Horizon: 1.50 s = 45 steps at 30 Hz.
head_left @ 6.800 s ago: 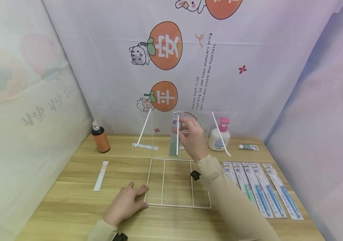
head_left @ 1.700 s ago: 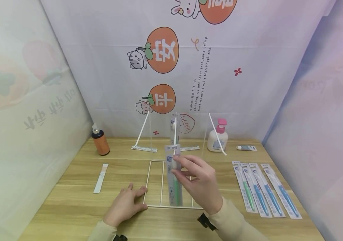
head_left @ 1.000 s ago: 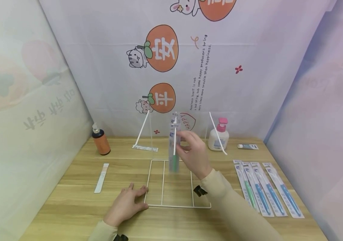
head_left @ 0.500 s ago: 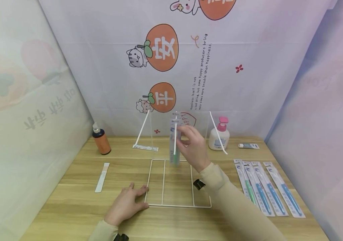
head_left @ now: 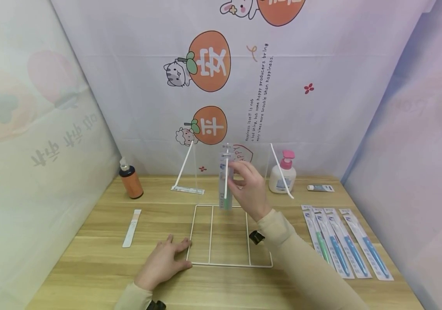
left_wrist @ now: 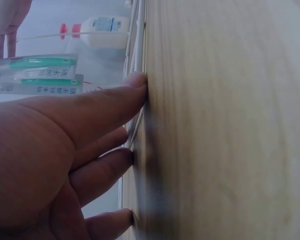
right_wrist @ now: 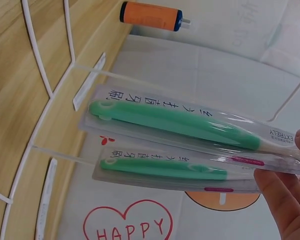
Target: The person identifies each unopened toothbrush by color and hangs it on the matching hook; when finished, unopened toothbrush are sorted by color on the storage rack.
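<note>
The packaged toothbrush (head_left: 225, 183) was a green-handled brush sealed in a long, clear blister pack with a printed card. It stood upright against the middle white rod of the wire rack (head_left: 228, 234), pinched near its upper part by the right hand (head_left: 249, 191). In the right wrist view a second, identical pack (right_wrist: 170, 170) sat directly behind the first (right_wrist: 180, 122), both parallel. The rack's white frame lay flat on the table, its near left corner pressed by the left hand (head_left: 163, 262).

toothbrush (right_wrist: 175, 122): green | rack (head_left: 228, 236): white | bottle (head_left: 130, 181): orange | table (head_left: 89, 258): wood-grain
</note>
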Tool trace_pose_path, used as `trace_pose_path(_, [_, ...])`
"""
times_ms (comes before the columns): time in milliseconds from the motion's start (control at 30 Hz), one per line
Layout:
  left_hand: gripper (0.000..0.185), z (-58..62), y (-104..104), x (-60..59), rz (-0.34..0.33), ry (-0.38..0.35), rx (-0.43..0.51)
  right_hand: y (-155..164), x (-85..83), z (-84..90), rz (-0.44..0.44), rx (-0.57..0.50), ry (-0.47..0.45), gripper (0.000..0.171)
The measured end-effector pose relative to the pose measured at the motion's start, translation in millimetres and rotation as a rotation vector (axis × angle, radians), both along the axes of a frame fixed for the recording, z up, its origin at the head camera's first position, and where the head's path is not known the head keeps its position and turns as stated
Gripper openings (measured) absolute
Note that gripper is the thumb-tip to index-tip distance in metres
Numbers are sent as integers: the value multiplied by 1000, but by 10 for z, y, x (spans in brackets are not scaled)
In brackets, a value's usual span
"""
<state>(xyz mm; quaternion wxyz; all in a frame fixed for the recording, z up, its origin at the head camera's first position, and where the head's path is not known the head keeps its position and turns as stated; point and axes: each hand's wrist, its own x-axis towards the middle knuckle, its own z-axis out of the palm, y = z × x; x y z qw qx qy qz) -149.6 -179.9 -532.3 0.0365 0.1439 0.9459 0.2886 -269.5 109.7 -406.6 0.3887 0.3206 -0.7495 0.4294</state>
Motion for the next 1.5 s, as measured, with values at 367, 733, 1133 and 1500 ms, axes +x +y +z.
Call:
trace_pose_path(367, [62, 18, 10, 14, 6, -7, -5, 210, 16, -95, 133, -83, -53, 54])
trace_pose_path(733, [63, 16, 12, 19, 16, -9, -5, 1097, 19, -364, -62, -30, -233, 51])
trace_pose_path(1133, [64, -3, 15, 7, 12, -1, -18, 2332, 45, -735, -109, 30, -761, 58])
trace_pose_path(1500, [63, 1, 19, 13, 14, -1, -15, 2834, 19, -937, -172, 199, -1039, 57])
